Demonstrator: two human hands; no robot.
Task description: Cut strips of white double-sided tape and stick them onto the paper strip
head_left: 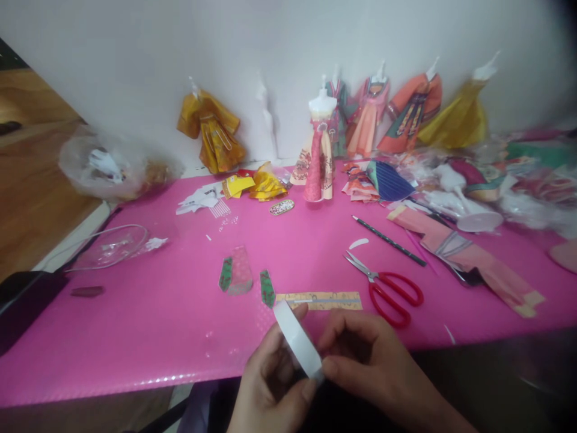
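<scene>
Above the table's near edge, my left hand (274, 379) has its fingers and thumb around a roll of white tape (297, 340). My right hand (369, 355) pinches at the roll's lower right rim, where the tape's end may be; the fingertips partly hide it. Just beyond lies a tan patterned strip (333, 300) with a pale line along it. Two small green pieces with red marks, one of them a pointed green piece (267, 288), lie flat to the left, beside a pink patterned piece (240, 270). Red-handled scissors (383, 285) rest partly spread at the right.
Dressed doll forms, including one in a pink and cream dress (319, 144), stand along the wall. A dark pencil (387, 240) and a pink paper-like garment (464, 258) lie on the right, near piled plastic bags (536, 198). Yellow cloth (268, 182) lies at the back of the pink table (135, 325).
</scene>
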